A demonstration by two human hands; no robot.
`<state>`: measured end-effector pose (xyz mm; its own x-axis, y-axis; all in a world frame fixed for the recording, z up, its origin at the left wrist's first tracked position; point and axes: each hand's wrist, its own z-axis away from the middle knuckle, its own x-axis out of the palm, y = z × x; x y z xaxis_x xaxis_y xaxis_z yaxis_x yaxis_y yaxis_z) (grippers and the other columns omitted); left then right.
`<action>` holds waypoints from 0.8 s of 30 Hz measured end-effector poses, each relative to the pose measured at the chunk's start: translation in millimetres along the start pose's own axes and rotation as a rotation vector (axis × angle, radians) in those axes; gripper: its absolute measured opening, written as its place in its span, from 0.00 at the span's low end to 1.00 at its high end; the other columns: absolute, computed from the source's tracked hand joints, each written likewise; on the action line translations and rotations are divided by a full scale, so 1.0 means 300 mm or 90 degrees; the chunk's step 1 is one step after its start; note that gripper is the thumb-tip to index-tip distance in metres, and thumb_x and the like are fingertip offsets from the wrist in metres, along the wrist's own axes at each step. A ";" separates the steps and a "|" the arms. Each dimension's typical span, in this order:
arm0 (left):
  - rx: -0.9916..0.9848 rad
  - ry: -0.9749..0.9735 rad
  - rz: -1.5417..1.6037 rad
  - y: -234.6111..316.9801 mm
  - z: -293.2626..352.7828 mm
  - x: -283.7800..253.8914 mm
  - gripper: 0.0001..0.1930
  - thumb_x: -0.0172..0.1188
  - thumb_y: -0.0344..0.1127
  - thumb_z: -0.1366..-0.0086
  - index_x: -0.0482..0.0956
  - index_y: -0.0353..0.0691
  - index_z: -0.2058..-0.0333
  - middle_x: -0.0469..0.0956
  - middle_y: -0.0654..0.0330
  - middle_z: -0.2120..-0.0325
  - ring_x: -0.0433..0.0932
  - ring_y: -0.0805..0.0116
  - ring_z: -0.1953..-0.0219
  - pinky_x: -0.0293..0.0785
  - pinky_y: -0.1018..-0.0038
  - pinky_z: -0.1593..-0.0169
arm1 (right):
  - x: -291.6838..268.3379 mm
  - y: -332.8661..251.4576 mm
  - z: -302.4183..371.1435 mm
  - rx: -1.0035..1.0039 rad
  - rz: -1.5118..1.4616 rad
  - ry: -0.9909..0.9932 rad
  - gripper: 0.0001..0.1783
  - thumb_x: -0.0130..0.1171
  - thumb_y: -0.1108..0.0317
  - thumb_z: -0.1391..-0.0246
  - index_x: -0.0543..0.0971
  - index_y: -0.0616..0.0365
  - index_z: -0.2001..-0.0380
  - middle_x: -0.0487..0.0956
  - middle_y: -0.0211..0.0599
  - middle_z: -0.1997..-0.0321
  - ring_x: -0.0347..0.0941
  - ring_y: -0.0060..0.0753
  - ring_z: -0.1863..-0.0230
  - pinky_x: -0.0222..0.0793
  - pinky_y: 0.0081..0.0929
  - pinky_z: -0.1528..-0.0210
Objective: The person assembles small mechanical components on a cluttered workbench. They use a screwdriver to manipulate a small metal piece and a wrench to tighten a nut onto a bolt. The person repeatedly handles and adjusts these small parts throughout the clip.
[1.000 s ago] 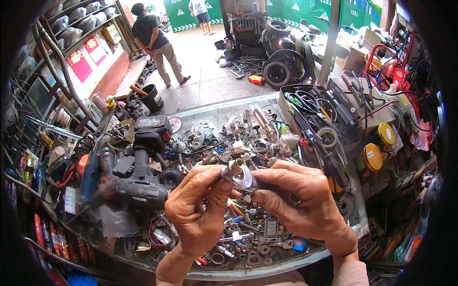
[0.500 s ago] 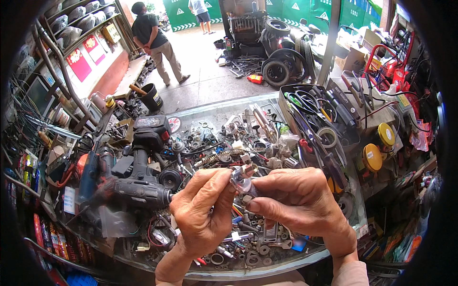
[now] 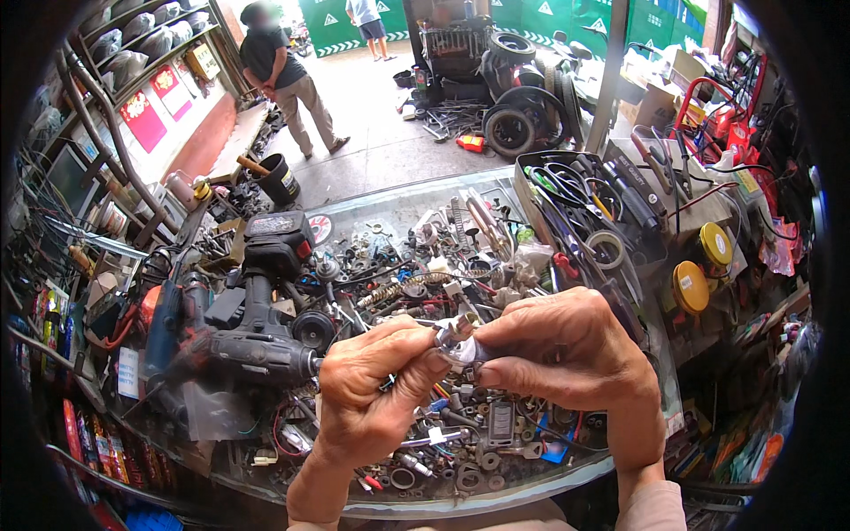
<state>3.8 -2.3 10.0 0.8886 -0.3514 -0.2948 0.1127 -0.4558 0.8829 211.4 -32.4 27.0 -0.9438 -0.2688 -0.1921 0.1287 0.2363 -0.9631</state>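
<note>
Between my two hands, over the cluttered glass bench, is a small metal part [image 3: 456,331] with a brass-coloured end. Whitish clear plastic [image 3: 464,352] lies around its lower side. My left hand [image 3: 376,376] pinches the part with thumb and bent fingers from the left. From the right, my right hand [image 3: 571,350] is closed, thumb below and fingers above, on the plastic. My fingers cover much of both. Beneath the hands lie loose washers, nuts and small metal fittings [image 3: 469,478]. A black cordless impact wrench [image 3: 257,354] lies just left of my left hand.
A glass-topped bench [image 3: 372,208] carries piles of small parts and springs. At its far right stands a dark tool tray [image 3: 633,239] beside round yellow lids [image 3: 691,288]. Beyond are a black bucket [image 3: 280,181], stacked tyres [image 3: 511,130] and a standing person [image 3: 283,75].
My right hand has risen slightly and turned. My left fingers have shifted, with the thumb now further up against the metal part. More of the plastic looks bunched between the hands.
</note>
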 end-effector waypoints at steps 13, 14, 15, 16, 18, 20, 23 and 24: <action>-0.097 0.080 0.125 0.014 0.005 0.029 0.05 0.59 0.26 0.38 0.79 0.29 0.65 0.73 0.62 0.77 0.68 0.82 0.82 0.61 0.84 0.80 | -0.003 0.030 0.001 -0.046 0.064 0.010 0.13 0.65 0.71 0.50 0.79 0.67 0.62 0.78 0.36 0.76 0.71 0.16 0.76 0.66 0.18 0.75; -0.078 0.113 0.080 0.012 0.001 0.031 0.05 0.59 0.26 0.38 0.79 0.29 0.65 0.73 0.63 0.78 0.68 0.82 0.82 0.61 0.84 0.80 | 0.002 0.028 0.002 -0.021 0.053 0.019 0.12 0.64 0.71 0.49 0.79 0.67 0.63 0.79 0.36 0.75 0.72 0.16 0.75 0.66 0.18 0.75; -0.060 0.146 0.035 0.009 -0.002 0.032 0.05 0.59 0.26 0.38 0.79 0.29 0.65 0.73 0.63 0.79 0.68 0.82 0.82 0.61 0.84 0.80 | 0.005 0.027 0.004 0.004 0.042 0.028 0.12 0.64 0.70 0.49 0.79 0.67 0.63 0.79 0.37 0.74 0.72 0.16 0.74 0.67 0.17 0.74; -0.029 0.188 -0.028 -0.003 -0.003 0.024 0.06 0.59 0.27 0.37 0.79 0.29 0.66 0.72 0.63 0.80 0.68 0.82 0.83 0.61 0.84 0.81 | 0.001 0.027 0.010 -0.005 0.079 0.026 0.12 0.64 0.70 0.48 0.79 0.67 0.62 0.79 0.37 0.73 0.73 0.16 0.73 0.68 0.17 0.72; -0.025 0.226 -0.044 0.014 0.001 -0.009 0.07 0.59 0.29 0.37 0.79 0.29 0.68 0.73 0.64 0.80 0.68 0.82 0.84 0.61 0.85 0.81 | -0.013 0.017 0.009 -0.038 0.152 0.013 0.12 0.63 0.70 0.47 0.79 0.67 0.62 0.80 0.36 0.71 0.73 0.15 0.70 0.69 0.16 0.70; -0.088 0.217 0.096 0.038 0.008 -0.028 0.09 0.59 0.33 0.36 0.80 0.30 0.70 0.73 0.64 0.82 0.67 0.82 0.84 0.60 0.85 0.81 | -0.007 0.008 0.007 0.016 0.028 0.068 0.12 0.63 0.70 0.47 0.79 0.66 0.61 0.81 0.35 0.69 0.74 0.15 0.68 0.70 0.15 0.67; -0.162 0.137 0.236 0.041 0.012 -0.026 0.11 0.58 0.34 0.35 0.80 0.30 0.70 0.73 0.63 0.83 0.68 0.81 0.84 0.61 0.84 0.81 | -0.005 -0.001 0.009 0.120 -0.152 0.102 0.13 0.63 0.72 0.47 0.79 0.66 0.58 0.81 0.32 0.66 0.74 0.15 0.65 0.71 0.14 0.63; -0.171 0.100 0.269 0.044 0.010 -0.020 0.11 0.57 0.34 0.35 0.80 0.30 0.70 0.73 0.63 0.83 0.68 0.81 0.84 0.61 0.84 0.81 | -0.009 -0.002 0.008 0.111 -0.186 0.102 0.13 0.62 0.72 0.46 0.79 0.66 0.58 0.81 0.32 0.66 0.74 0.14 0.65 0.71 0.14 0.63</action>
<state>-1.3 -8.7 22.2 0.9348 -0.3235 0.1468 -0.1778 -0.0684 0.9817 214.5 -34.1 27.8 -0.9823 -0.1483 0.1142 -0.1162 0.0044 -0.9932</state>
